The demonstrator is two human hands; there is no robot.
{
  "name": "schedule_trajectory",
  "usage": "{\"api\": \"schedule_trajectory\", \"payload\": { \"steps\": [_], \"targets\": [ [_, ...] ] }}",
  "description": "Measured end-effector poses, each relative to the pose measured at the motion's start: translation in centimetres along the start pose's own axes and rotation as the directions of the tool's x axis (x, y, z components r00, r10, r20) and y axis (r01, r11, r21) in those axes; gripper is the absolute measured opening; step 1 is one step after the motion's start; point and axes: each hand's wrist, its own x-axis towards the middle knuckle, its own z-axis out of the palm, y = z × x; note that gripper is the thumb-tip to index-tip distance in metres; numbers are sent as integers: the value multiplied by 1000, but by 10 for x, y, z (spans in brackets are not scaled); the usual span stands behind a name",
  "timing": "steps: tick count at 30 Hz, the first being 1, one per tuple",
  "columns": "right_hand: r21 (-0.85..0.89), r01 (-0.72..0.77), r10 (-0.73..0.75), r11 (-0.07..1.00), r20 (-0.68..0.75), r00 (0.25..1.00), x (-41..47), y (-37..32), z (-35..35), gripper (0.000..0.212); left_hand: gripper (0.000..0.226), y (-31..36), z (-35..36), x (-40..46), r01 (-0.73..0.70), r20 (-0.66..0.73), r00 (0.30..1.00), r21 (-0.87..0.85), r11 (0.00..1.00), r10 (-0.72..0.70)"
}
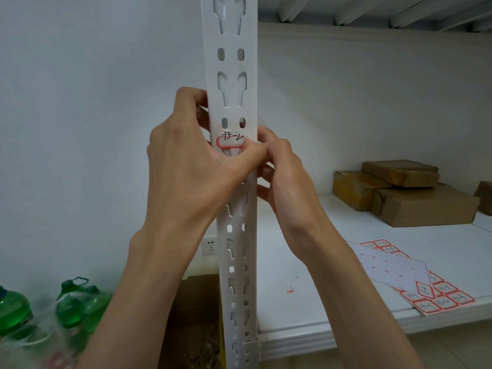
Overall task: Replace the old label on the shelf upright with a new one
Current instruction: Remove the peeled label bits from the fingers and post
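Note:
A white slotted shelf upright (234, 62) runs down the middle of the view. A red-bordered label (230, 141) with handwritten black marks sits on its face at mid height. My left hand (186, 161) wraps round the upright's left edge, its thumb reaching across to the label's lower right corner. My right hand (282, 169) comes in from the right, fingertips pinching at that same corner where they meet the left thumb. A sheet of red-bordered labels (436, 296), partly used, lies on the white shelf board (306, 302) at the lower right.
Several brown taped parcels (404, 193) are stacked at the back right of the shelf. Green bottles (77, 302) wrapped in plastic stand on the floor at lower left. A wall socket (210, 247) and a cardboard box (197, 315) lie behind the upright.

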Motion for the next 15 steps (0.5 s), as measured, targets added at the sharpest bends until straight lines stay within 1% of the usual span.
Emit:
{"api": "schedule_trajectory", "payload": {
  "steps": [2,6,11,15],
  "targets": [
    [4,4,-4,1000,-3,1000,-1,-1,-1,38,64,-3,-2,2,-21,23,1000,7,1000,21],
    [-2,14,-14,1000,-2,1000,-1,-2,-2,31,67,-7,-7,4,-36,68,997,-2,999,36],
    [22,16,-16,1000,-3,1000,0,-2,-3,36,62,-3,-1,2,-18,33,999,27,999,18],
    [38,4,-4,999,2,1000,0,-1,-3,39,58,-1,0,2,8,15,1000,8,1000,-8]
  ]
}}
